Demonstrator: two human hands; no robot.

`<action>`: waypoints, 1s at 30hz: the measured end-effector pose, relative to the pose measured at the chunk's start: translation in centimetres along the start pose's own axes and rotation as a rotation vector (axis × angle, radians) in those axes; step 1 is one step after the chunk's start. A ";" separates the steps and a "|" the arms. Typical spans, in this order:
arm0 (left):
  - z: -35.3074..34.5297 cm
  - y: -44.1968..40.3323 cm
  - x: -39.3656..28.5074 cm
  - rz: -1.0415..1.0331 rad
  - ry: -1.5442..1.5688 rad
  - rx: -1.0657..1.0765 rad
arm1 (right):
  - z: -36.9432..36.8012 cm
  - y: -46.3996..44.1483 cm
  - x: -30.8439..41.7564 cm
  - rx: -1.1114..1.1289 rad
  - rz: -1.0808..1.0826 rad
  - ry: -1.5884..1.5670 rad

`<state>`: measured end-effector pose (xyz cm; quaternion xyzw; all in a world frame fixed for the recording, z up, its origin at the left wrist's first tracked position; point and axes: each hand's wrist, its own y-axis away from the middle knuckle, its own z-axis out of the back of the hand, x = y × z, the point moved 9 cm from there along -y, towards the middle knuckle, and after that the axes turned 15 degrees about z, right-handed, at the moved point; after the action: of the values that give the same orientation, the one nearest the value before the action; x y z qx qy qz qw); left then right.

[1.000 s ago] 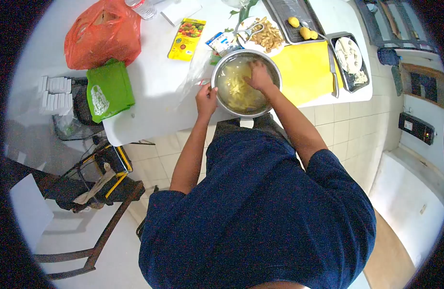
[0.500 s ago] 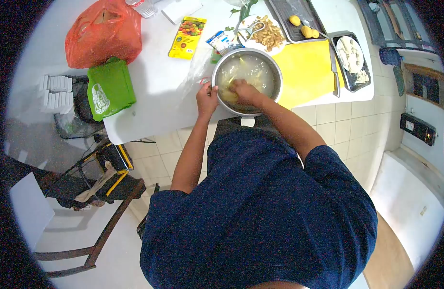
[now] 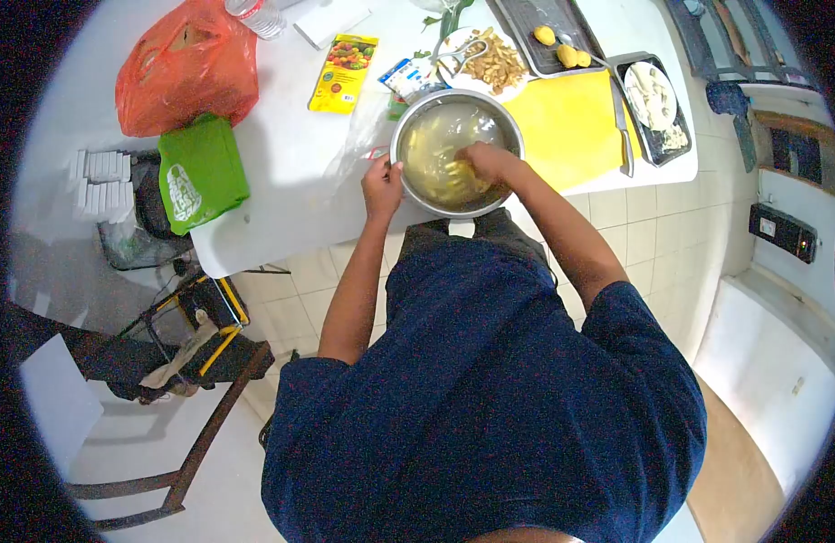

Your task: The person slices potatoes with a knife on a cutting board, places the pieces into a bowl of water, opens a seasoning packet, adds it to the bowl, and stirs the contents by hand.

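A round metal bowl (image 3: 396, 172) at the table's front edge holds cloudy water and pale yellow cut pieces (image 3: 435, 177). My left hand (image 3: 382, 187) grips the bowl's left rim, thumb at the edge and fingers closed around it. Inside the bowl, toward its right side, my right hand (image 3: 490, 166) is dipped in the water among the pieces; its fingertips are under the surface and hard to make out. To the right of the bowl lies a yellow cutting mat (image 3: 571, 131), with a knife (image 3: 623, 131) along its right edge.
Behind the bowl are a plate of brown peelings (image 3: 494, 68), a yellow packet (image 3: 344, 74) and a dark tray (image 3: 526, 36) with yellow pieces. At the right, a black tray (image 3: 654, 149) holds white pieces. Red (image 3: 186, 68) and green bags (image 3: 205, 172) sit at the left.
My right hand moved from the bowl's upper right to its lower left, then back to the right. The pieces in the water have shifted. My left hand stays on the rim.
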<state>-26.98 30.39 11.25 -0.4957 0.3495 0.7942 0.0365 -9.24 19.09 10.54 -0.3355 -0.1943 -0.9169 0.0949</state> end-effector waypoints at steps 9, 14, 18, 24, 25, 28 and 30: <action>0.2 0.4 -0.3 0.034 0.001 -0.012 | -0.4 -0.1 -2.2 0.011 -0.211 0.205; 0.4 0.1 -0.4 -0.085 -0.015 -0.045 | -0.7 1.8 0.2 -0.077 -0.300 0.254; 0.4 0.1 -0.5 -0.055 -0.041 -0.040 | -2.3 1.5 1.2 -0.080 -0.298 0.221; 0.4 0.9 -1.6 0.012 0.021 -0.007 | -7.0 -0.5 -1.0 0.052 -0.166 -0.113; 0.3 0.6 -1.3 0.008 0.020 0.000 | -5.5 -0.4 -0.2 0.019 -0.153 -0.145; 0.2 0.3 -1.0 -0.001 0.013 0.011 | -2.4 0.0 1.0 -0.121 -0.108 -0.244; 0.2 0.5 -0.9 -0.007 0.005 0.001 | -1.0 0.5 1.1 -0.271 -0.066 -0.314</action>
<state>-26.83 30.42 12.30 -0.4989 0.3485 0.7926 0.0385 -10.53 18.13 10.73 -0.4775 -0.0925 -0.8737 -0.0127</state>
